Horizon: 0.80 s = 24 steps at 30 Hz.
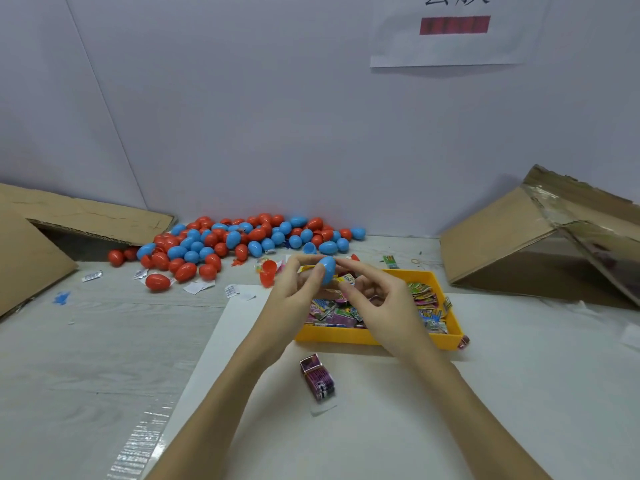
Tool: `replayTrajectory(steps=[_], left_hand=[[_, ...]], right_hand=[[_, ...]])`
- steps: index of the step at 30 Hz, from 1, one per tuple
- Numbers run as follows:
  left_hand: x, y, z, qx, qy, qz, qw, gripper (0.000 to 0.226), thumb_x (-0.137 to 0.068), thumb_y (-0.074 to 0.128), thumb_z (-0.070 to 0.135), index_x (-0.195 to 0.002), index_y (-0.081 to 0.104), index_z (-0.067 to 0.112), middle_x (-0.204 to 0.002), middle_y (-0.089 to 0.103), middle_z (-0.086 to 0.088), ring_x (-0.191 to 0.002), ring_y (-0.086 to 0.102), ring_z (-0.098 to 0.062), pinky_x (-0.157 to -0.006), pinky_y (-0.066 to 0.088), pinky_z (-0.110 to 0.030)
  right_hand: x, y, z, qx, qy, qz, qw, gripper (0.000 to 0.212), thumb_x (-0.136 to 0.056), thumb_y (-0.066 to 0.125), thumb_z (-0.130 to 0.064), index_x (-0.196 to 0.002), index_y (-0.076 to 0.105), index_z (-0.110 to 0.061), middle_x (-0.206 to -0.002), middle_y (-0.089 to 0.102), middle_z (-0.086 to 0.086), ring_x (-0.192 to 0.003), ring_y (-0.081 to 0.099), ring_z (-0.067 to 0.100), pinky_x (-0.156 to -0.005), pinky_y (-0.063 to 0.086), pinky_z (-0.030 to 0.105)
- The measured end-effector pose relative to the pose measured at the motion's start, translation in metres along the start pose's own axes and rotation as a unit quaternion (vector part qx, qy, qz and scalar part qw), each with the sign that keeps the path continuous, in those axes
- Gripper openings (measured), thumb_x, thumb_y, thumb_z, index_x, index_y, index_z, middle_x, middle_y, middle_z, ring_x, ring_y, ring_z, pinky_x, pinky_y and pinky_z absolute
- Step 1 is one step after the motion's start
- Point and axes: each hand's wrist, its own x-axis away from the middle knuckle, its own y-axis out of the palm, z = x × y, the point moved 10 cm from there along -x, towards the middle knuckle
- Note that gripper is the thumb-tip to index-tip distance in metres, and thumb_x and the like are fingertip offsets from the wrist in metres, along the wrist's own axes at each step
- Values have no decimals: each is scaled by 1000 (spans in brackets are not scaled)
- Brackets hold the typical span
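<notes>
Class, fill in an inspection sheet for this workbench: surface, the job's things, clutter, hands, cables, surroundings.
Surface: pale table with a white sheet laid on it.
Job's things: blue egg held above a yellow tray of colourful packets.
Clutter: pile of red and blue eggs at the back; open red half; small purple box; paper scraps.
Hands: left hand and right hand both pinch the blue egg.
Cables: nothing seen.
Surroundings: left cardboard box; right cardboard box; paper sign on the wall.
</notes>
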Motion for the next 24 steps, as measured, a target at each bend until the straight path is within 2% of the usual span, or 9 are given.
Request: replayTrajectory(steps=[2, 5, 7, 11, 14, 16, 20, 22, 24], left_hand=[[2, 2, -1, 4, -12, 4, 1000, 27, -109, 42, 33, -121, 62, 19, -107, 76, -1, -104, 73, -19, -95, 56, -37], [1, 0, -1, -18, -14, 15, 1000, 37, -110, 36, 35, -123, 66, 17, -115, 71, -10, -111, 68, -26, -107, 49, -49], [1, 0, 0, -36, -12, 18, 999, 39, -109, 37, 39, -121, 69, 19, -111, 73, -9, -109, 68, -26, -104, 51, -43], [-1, -6, 5, -29, 11, 48, 998, 23, -105, 48, 37, -109, 69, 27, -91, 76, 4, -84, 74, -20, -75, 58, -21], [-3, -6, 4, -1, -2, 31, 1000, 30, -98, 56, 45, -113, 68, 21, -98, 76, 0, -83, 76, -23, -78, 61, -27], [-3, -7, 6, -32, 12, 25, 999, 23, -99, 62, 36, -115, 68, 21, -99, 76, 2, -88, 75, -16, -79, 59, -23], [-2, -32, 3, -59, 9, 135, 989, 16, -105, 51, 35, -105, 65, 27, -92, 71, 3, -75, 66, 0, -65, 51, -12], [-1, -44, 2, -63, 1, 183, 981, 23, -107, 46, 38, -107, 65, 23, -93, 69, 1, -74, 64, -2, -61, 50, -13], [-1, -50, 1, -73, -8, 198, 977, 31, -107, 45, 40, -114, 65, 16, -97, 68, -1, -81, 64, -9, -62, 48, -14]], right_hand=[[1, 2, -3, 5, -11, 0, 1000, 42, -97, 70, -21, -135, 65, -37, -76, 48, -6, -68, 45, 8, -64, 45, 23], [3, 0, -9, 0, -20, 9, 1000, 36, -97, 70, -22, -130, 68, -37, -76, 53, 0, -71, 52, 21, -67, 51, 29], [3, -3, -13, -11, -26, 23, 999, 28, -96, 70, -25, -119, 70, -41, -75, 59, 0, -72, 57, 19, -68, 52, 32], [3, -7, -11, -2, -22, 40, 999, 15, -92, 74, -31, -107, 73, -31, -71, 58, -6, -65, 54, 6, -60, 48, 25], [3, -6, -7, 20, -6, 45, 999, 18, -92, 75, -30, -108, 72, -23, -74, 61, -6, -66, 56, 4, -60, 49, 23], [3, -5, -6, 37, -1, 43, 998, 19, -93, 74, -30, -111, 71, -23, -78, 64, -6, -69, 60, 6, -61, 50, 21], [4, -8, 1, 161, 15, 40, 986, 15, -93, 74, -26, -107, 70, -24, -94, 68, -8, -81, 64, 5, -68, 50, 14], [5, -6, 11, 251, 44, 21, 967, 7, -92, 76, -23, -99, 75, -23, -94, 68, -9, -79, 62, 2, -75, 55, 21], [6, -11, 20, 290, 91, 27, 952, 8, -90, 78, -25, -97, 77, -22, -95, 69, -7, -83, 62, 4, -80, 57, 27]])
